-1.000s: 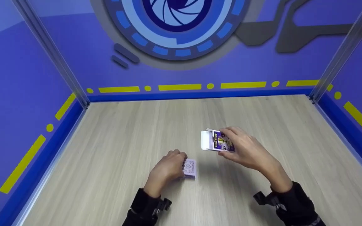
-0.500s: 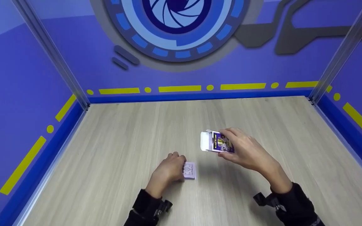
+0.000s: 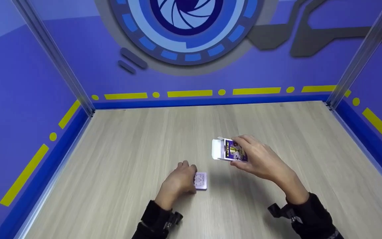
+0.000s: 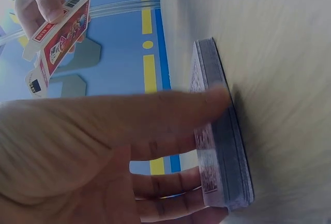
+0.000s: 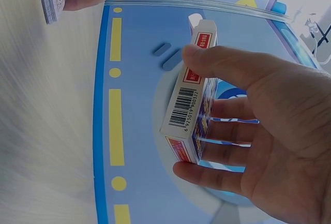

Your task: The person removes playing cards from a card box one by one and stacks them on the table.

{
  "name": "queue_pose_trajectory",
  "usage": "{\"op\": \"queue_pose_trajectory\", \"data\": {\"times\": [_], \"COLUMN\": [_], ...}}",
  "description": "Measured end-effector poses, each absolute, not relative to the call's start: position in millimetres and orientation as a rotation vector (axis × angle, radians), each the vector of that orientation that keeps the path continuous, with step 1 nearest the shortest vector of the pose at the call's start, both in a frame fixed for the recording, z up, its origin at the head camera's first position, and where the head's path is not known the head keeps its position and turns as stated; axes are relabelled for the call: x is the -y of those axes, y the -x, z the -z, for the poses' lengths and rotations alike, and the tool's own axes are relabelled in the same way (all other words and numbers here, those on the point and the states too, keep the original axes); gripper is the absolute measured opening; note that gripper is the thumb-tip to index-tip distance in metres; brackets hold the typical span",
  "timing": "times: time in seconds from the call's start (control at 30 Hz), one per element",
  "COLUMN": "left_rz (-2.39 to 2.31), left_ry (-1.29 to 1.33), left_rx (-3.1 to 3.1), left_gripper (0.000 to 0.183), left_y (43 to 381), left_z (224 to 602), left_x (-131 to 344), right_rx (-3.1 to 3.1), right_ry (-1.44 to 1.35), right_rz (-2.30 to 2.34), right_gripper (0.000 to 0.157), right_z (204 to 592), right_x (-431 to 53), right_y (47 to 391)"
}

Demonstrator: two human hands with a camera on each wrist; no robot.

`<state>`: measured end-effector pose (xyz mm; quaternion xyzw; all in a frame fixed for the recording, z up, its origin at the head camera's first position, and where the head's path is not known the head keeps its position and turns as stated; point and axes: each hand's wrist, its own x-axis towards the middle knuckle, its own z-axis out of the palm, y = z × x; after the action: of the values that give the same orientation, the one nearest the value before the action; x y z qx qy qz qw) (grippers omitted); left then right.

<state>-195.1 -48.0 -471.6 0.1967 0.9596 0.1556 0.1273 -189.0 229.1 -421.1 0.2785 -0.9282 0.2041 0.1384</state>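
Observation:
My left hand (image 3: 179, 179) pinches a deck of playing cards (image 3: 200, 181) between thumb and fingers, low at the wooden table. The cards lie in a squared stack, patterned back upward; the left wrist view shows the thumb along one side of the deck (image 4: 225, 146) and fingers at the other. My right hand (image 3: 260, 157) grips a card box (image 3: 234, 150) above the table, farther away and to the right. Its open end, with a white flap, faces left. The right wrist view shows a barcode on the box's narrow side (image 5: 182, 107), with the thumb pressed there. The inside of the box is hidden.
The wooden tabletop (image 3: 138, 142) is bounded by a blue-purple back wall (image 3: 191, 79) with yellow marks, and side walls (image 3: 22, 116) at left and right. Metal posts (image 3: 58, 59) stand in the corners. Each wrist wears a black strap with a camera mount (image 3: 167, 219).
The left hand and deck have shifted slightly nearer and lower, and the deck looks flatter to the table. The right hand and box have stayed nearly still.

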Motion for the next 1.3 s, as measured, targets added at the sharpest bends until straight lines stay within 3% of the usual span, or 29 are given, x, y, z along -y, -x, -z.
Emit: {"op": "queue_pose_trajectory", "data": {"times": [0.4, 0.7, 0.8, 0.9, 0.97, 1.1, 1.3], "left_rz": [-0.475, -0.594, -0.788, -1.251, -1.566, -1.898, -1.915], "left_ry": [-0.548, -0.423, -0.406, -0.485, -0.587, -0.686, -0.553], "left_rx": [-2.794, -2.817, -3.016, -3.117, -3.046, -2.806, -2.655], "left_gripper": [0.052, 0.076, 0.054, 0.018, 0.006, 0.007, 0.015], "left_y": [195, 200, 199, 193, 188, 181, 185], "left_z": [472, 459, 445, 432, 427, 429, 444], "left_x": [46, 54, 53, 43, 33, 15, 7], "right_rx": [2.721, 2.696, 2.671, 2.653, 2.651, 2.646, 2.614], "right_ry": [-0.788, -0.790, -0.803, -0.817, -0.820, -0.838, -0.916], "right_rz": [-0.607, -0.596, -0.568, -0.535, -0.516, -0.486, -0.474], "right_gripper": [0.068, 0.068, 0.068, 0.069, 0.070, 0.071, 0.071], "right_z": [420, 420, 420, 421, 421, 421, 422], "right_x": [-229, -230, -230, -228, -227, -222, -212], "right_y": [188, 189, 189, 189, 189, 187, 183]}}
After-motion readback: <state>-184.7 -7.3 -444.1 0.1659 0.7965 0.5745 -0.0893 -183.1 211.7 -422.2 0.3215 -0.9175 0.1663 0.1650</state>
